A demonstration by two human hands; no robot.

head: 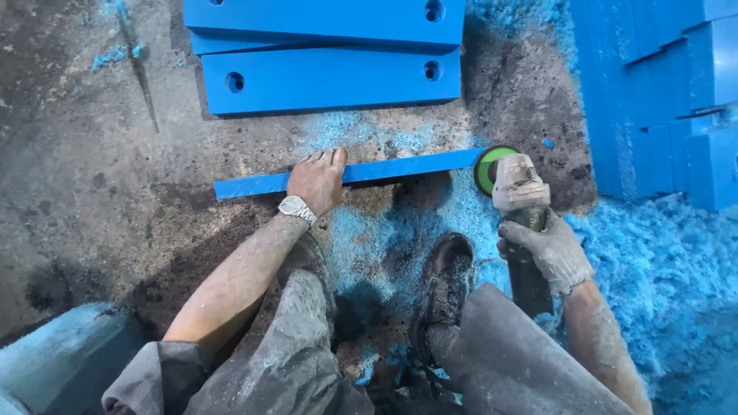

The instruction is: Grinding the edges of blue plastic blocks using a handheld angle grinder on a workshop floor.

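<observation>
Left hand (317,180) lies flat, fingers (332,158) nearly together, pressing down on the blue plastic strip (400,167), a long thin bar on edge on the rough concrete floor (92,177). Right hand (547,250), gloved and dusty, is wrapped tight round the body of the angle grinder (521,207). Its green disc (487,167) touches the strip's right end. Beyond the strip lie flat blue slabs (330,77) with round holes. Right of the strip lie fluffy blue shavings (661,261). A worn shoe (446,280) sits just below the strip.
</observation>
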